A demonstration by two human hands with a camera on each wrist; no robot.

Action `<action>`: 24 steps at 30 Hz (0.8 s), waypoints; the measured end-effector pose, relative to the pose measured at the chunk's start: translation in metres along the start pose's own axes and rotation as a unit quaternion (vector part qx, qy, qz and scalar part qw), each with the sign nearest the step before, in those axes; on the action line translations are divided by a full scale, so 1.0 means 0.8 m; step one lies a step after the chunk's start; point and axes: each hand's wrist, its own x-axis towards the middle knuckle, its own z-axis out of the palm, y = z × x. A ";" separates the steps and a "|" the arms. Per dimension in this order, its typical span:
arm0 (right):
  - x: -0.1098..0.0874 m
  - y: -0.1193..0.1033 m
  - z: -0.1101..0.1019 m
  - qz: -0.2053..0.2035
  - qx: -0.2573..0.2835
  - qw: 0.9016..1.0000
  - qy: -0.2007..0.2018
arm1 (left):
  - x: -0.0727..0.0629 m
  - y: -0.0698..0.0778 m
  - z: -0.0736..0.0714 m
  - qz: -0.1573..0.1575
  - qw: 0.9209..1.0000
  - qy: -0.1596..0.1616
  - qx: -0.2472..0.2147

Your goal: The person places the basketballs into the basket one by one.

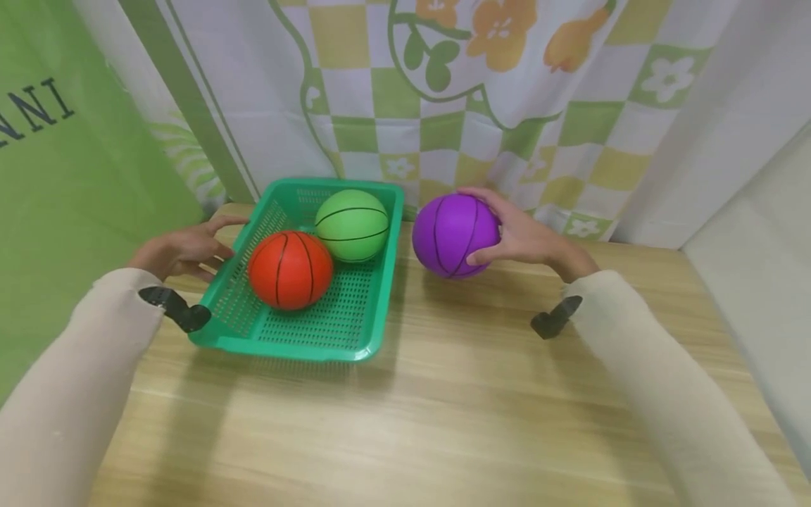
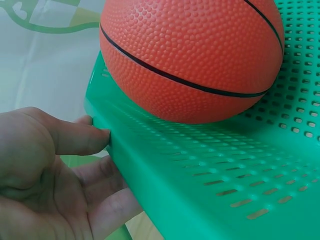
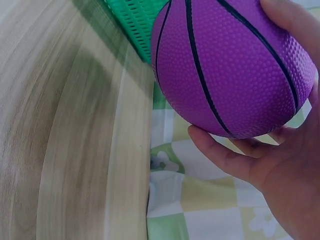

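My right hand grips a purple mini basketball from its right side, thumb and fingers spread round it. In the right wrist view the purple ball fills the palm side of the hand. To its left stands a green plastic basket with perforated walls. Inside it, a red mini basketball lies in front of a light green one. My left hand holds the basket's left rim. The left wrist view shows the thumb on the rim and the fingers under it.
The basket rests on a light wooden table. Behind it hangs a checked, flowered curtain. Green cloth with lettering hangs at the left, and a pale wall borders the right side.
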 end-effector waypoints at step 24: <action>0.026 -0.048 0.028 -0.062 0.012 0.996 -0.059 | 0.000 0.002 0.002 -0.010 1.000 0.004 0.004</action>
